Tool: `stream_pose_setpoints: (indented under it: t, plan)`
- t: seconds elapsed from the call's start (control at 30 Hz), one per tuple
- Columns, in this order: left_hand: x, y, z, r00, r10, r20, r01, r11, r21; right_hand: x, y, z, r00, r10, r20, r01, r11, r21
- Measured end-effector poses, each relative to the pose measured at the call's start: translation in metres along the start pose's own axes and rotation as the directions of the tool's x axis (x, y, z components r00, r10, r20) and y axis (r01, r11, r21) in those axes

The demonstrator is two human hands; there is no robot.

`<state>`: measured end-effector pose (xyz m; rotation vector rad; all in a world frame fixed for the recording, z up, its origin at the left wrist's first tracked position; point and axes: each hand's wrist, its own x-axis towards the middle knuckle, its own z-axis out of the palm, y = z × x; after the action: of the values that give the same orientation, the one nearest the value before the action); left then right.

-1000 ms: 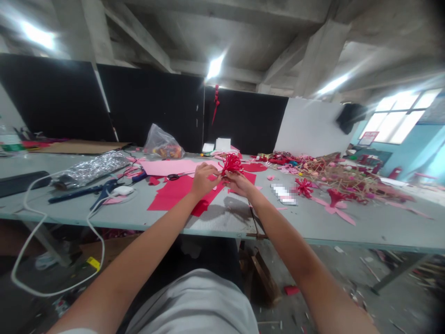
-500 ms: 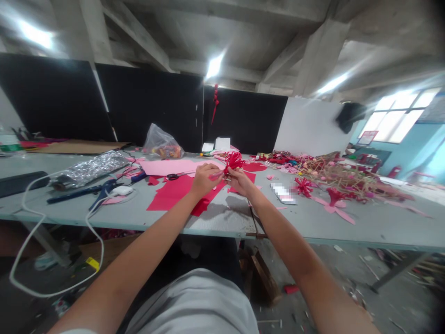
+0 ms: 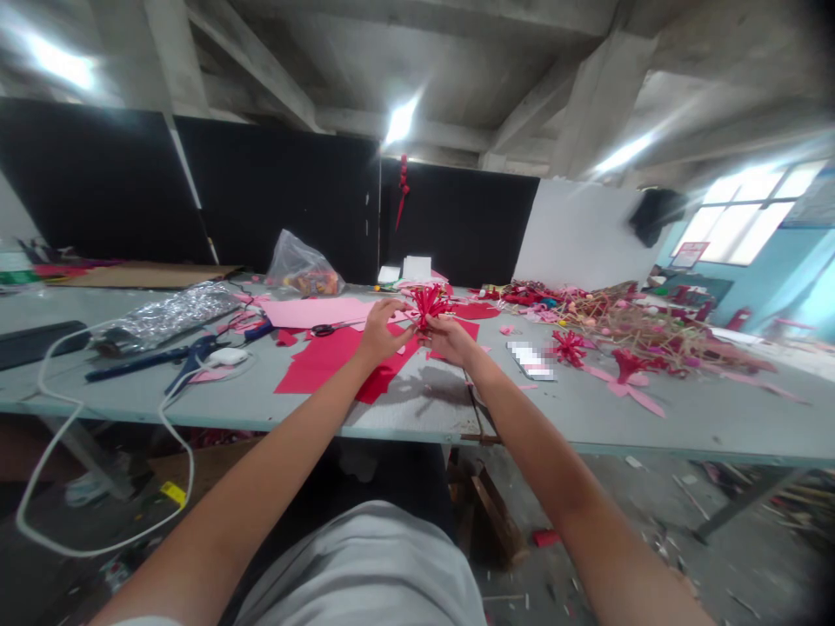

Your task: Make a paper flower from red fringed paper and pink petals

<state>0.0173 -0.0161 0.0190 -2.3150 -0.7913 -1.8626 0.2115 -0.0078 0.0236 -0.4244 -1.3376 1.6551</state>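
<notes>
Red flower (image 3: pixel 428 298) is up off the worktop (image 3: pixel 724 422), dead centre, strands fanned toward 12 o'clock. Right hand (image 3: pixel 450 341) comes in from its 5 o'clock, fingers closed round the base. Left hand (image 3: pixel 379 336) sits at its 8 o'clock, thumb and fingers looking parted; can't tell if the tips touch or pinch a strand. Handling, my read: next to no weight, soft thin strands, springy, not slippery, easily creased or torn by a hard squeeze. Best grip is low on the bunched base, light pinch; keep off the loose tips, they'd bend or pull out. Red sheets (image 3: pixel 313 369) lie flat at 8 o'clock, probably floppy, lift by an edge. Scissors (image 3: pixel 323 330) between 8 and 9. Another red flower (image 3: pixel 570 348) lies near 4 o'clock.
</notes>
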Motion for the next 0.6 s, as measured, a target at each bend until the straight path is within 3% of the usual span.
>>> stream_pose_setpoints:
  t: [0.1, 0.17, 0.3, 0.4, 0.6]
  plan:
    - [-0.001, -0.006, 0.001, 0.991, -0.117, -0.066, 0.117, 0.993, -0.004, -0.001, -0.001, 0.001, 1.0, -0.009, -0.029, 0.009, 1.0, -0.019]
    - [-0.001, -0.013, 0.002, 0.962, -0.238, -0.135, 0.234, 0.971, -0.046, 0.0, -0.001, -0.001, 0.997, -0.032, -0.071, 0.028, 0.998, -0.052]
    - [0.001, -0.027, -0.001, 0.829, -0.513, -0.224, 0.455, 0.85, -0.265, 0.003, -0.002, -0.007, 0.993, -0.033, -0.116, 0.018, 0.992, -0.128]
    - [0.002, -0.032, -0.002, 0.784, -0.598, -0.164, 0.517, 0.776, -0.361, 0.004, -0.004, -0.013, 0.994, -0.031, -0.103, 0.01, 0.979, -0.202]
    - [0.0, -0.027, 0.003, 0.809, -0.583, 0.079, 0.56, 0.721, -0.408, 0.003, -0.008, -0.027, 0.994, 0.025, -0.111, -0.071, 0.9, -0.43]
